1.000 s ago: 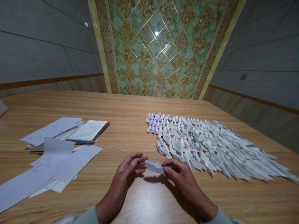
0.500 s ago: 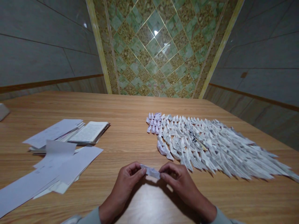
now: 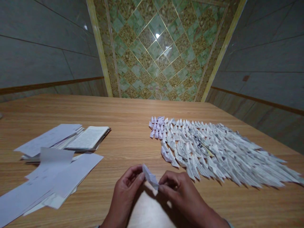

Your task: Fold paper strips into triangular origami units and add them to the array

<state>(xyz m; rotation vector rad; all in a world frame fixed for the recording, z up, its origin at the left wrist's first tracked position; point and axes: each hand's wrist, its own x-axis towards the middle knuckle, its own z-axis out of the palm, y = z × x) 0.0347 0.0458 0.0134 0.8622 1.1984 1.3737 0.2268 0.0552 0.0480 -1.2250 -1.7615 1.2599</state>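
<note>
Between my hands is a small folded paper boat (image 3: 150, 178), pale lilac-white and tilted down to the right. My left hand (image 3: 128, 190) pinches its upper left end between thumb and fingers. At the lower right end, my right hand (image 3: 181, 193) grips it with thumb and forefinger. Both hands are low over the wooden table (image 3: 123, 126), close to its near side. Beyond my right hand lie rows of similar folded paper boats (image 3: 201, 145), lilac ones (image 3: 156, 126) at the left end and printed white ones over the rest.
Loose white paper sheets (image 3: 76, 171) lie spread at the left. Behind them, a stack of papers (image 3: 51, 136) sits beside a printed booklet (image 3: 90, 137). A green patterned tile wall (image 3: 156, 63) rises past the table's far edge, with grey walls on both sides.
The paper boat has turned from nearly level to a steeper slant, its right end lower. My right hand has moved slightly down and left. The camera view has shifted a little.
</note>
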